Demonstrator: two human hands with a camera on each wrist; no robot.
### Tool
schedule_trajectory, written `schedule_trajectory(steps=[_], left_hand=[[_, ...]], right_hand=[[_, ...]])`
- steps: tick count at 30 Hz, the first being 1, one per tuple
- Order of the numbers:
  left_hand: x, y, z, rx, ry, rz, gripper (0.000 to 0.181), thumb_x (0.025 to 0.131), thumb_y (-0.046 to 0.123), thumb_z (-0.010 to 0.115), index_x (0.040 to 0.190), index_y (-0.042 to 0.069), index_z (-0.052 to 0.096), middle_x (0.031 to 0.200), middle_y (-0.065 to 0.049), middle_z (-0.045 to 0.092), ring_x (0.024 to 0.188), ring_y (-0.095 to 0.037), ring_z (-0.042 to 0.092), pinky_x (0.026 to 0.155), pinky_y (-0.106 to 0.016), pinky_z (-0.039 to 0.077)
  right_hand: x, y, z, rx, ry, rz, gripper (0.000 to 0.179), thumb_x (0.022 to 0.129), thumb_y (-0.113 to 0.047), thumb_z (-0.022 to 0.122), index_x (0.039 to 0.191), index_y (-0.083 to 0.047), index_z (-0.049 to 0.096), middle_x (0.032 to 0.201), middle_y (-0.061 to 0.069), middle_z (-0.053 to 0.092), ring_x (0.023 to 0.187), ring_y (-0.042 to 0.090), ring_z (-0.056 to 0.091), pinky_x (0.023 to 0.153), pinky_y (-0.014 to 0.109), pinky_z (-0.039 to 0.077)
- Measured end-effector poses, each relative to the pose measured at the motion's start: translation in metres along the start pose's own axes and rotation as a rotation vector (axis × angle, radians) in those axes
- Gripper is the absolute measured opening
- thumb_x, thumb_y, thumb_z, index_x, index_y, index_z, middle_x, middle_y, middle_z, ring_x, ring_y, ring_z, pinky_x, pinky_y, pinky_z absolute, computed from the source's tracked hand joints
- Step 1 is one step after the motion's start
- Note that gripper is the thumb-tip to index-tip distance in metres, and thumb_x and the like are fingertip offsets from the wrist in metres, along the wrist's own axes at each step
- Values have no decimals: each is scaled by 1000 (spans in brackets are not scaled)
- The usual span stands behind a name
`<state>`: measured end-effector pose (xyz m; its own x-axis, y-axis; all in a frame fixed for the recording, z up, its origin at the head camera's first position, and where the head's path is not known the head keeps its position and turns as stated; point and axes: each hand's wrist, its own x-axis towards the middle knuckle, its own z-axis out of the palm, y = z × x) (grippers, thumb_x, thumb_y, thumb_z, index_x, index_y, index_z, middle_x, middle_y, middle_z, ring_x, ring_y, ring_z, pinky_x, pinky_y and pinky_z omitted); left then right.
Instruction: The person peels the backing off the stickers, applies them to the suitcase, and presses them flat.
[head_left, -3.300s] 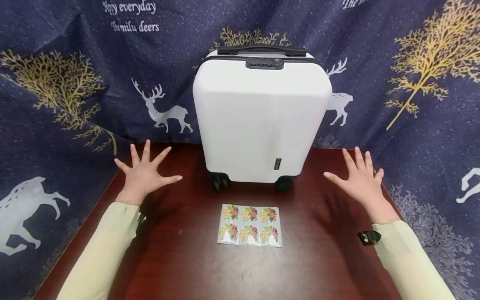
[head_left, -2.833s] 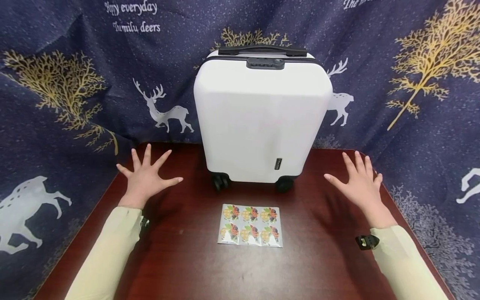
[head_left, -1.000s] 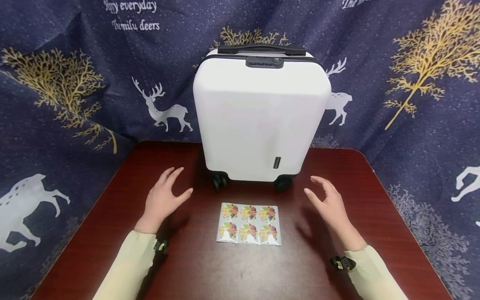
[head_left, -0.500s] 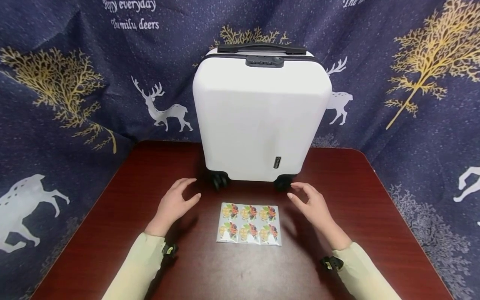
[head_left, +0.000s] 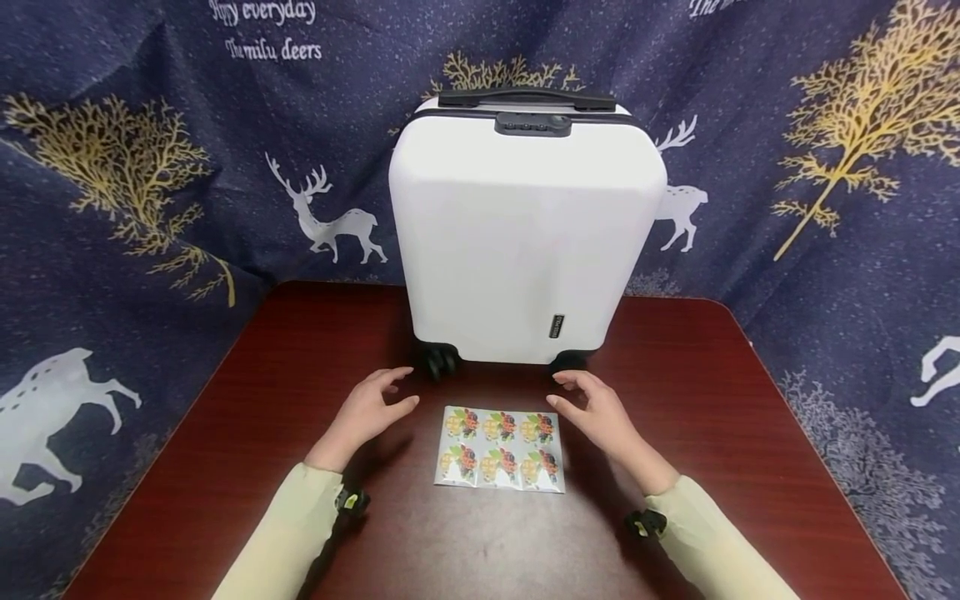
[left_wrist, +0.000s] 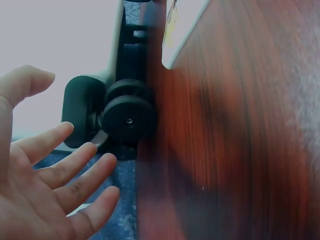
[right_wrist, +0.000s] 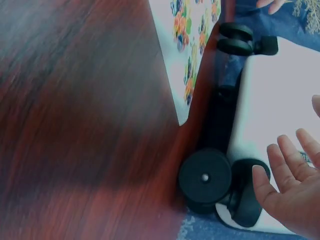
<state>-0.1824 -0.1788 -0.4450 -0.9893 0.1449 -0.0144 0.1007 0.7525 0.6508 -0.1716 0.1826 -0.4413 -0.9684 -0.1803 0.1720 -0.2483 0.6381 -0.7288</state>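
Released, both of them: left hand (head_left: 367,414), with loosely bent fingers and a thumb set well apart from them; right hand (head_left: 600,414), posed in much the same way, like a mirror image. Held above the smooth, reddish-brown wooden table (head_left: 225,433) and angled inward toward each other.

Between the two hands, near the left thumb and just beside the right thumb but apart from both: a flat, glossy, silver-white rectangular sheet (head_left: 498,450), printed with six colourful fruit clusters in two rows of three. Extending from there toward the wrists.

Beyond the fingertips of both hands, standing upright: a large, white, hard-shelled suitcase (head_left: 528,242) with rounded corners. Just ahead of the left fingertips: a black, round, double caster wheel (left_wrist: 129,120). Just ahead of the right fingertips: a second black, round caster wheel (right_wrist: 205,176). Well above and beyond the hands: a black, slightly arched carrying handle (head_left: 525,98) and a dark grey, oblong three-dial lock (head_left: 532,125).

Behind each hand, toward the person: a black wrist strap, left (head_left: 351,502) and right (head_left: 647,523), then a pale cream fabric sleeve, left (head_left: 285,525) and right (head_left: 712,542). Farthest from both hands, behind the suitcase: a navy, speckled fabric backdrop (head_left: 345,125) with white deer (head_left: 333,229) beyond the left hand and a golden, branching tree (head_left: 855,142) beyond the right.
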Motion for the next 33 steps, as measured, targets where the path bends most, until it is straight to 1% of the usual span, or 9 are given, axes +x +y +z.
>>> schedule_trajectory(steps=[4,6,11,14,16,18,22,28,33], left_hand=[[2,0,4,-40,-30,-6,54,96,27,69,144,7,55,144,-23,58,124,-39,63,104,-55,54],[3,1,7,-79,-45,-13,53,97,25,68,144,6,56,142,-22,60,124,-39,63,104,-54,54],[7,-1,12,-139,-80,-24,50,97,23,67,143,4,57,139,-22,64,122,-38,65,101,-52,56],[9,-2,15,-149,-92,-25,49,97,22,68,141,3,59,135,-22,66,120,-37,66,99,-51,57],[10,-2,18,-153,-101,-25,49,96,21,69,140,2,60,132,-22,67,117,-36,67,95,-47,59],[11,-1,20,-158,-113,-28,49,95,20,70,139,2,60,130,-22,69,112,-33,69,87,-41,60],[14,-1,25,-191,-144,-34,49,95,18,69,139,0,60,129,-24,69,104,-28,71,74,-30,60],[13,1,29,-243,-154,-66,45,97,15,67,138,-1,60,132,-24,67,112,-29,70,78,-32,62],[12,5,32,-327,-166,-119,43,97,13,66,137,-3,61,135,-26,65,100,-25,70,80,-34,63]], right_hand=[[3,-2,5,5,-35,0,40,96,-18,72,131,-3,63,128,17,67,117,33,62,100,56,53],[5,-3,8,15,-54,5,39,96,-18,72,131,-3,63,128,18,67,117,34,62,101,56,53],[11,-4,15,31,-119,20,41,96,-20,72,132,-2,62,129,19,66,119,36,62,102,56,52],[14,-5,21,32,-152,21,41,97,-21,71,131,-2,62,129,19,67,120,35,62,102,54,53],[16,-5,25,34,-167,15,39,96,-21,71,130,-1,63,128,19,67,119,35,63,102,54,53],[18,-5,29,31,-173,9,38,96,-20,72,128,-1,64,127,18,68,117,34,63,101,52,54],[20,-5,37,31,-188,-5,36,95,-18,73,126,0,66,126,18,69,115,34,64,101,51,55],[21,-7,46,64,-236,-13,36,94,-14,74,126,2,65,127,19,68,116,35,66,99,51,57],[21,-8,52,94,-269,4,35,94,-12,74,125,2,65,126,20,69,118,36,67,99,50,57]])
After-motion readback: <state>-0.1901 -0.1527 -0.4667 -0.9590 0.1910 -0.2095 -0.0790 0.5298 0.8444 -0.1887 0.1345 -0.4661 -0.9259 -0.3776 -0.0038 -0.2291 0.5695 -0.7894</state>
